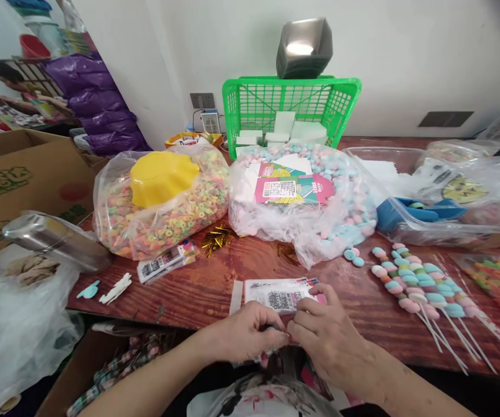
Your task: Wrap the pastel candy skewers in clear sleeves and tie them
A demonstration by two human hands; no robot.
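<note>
My left hand (250, 331) is closed in a pinch at the table's front edge, the thumb against the fingers. Right beside it, my right hand (325, 333) has its fingers curled and pressed together, almost touching the left. A small bluish bit shows at the left fingertips; most of what the hands hold is hidden. Just beyond them lies a stack of printed plastic packets (276, 296). Skewers of pink, blue and green candy (423, 281) lie to the right on white sticks. A few loose blue and pink candies (354, 256) rest near them.
Bags of ring candy (189, 214) and pink-blue candy (349, 202) stand behind, before a green basket (291, 87). A steel flask (58, 240) leans left. A clear tub (449, 231) with a blue scoop (419, 211) stands right. Below left sits an open box of skewers (115, 370).
</note>
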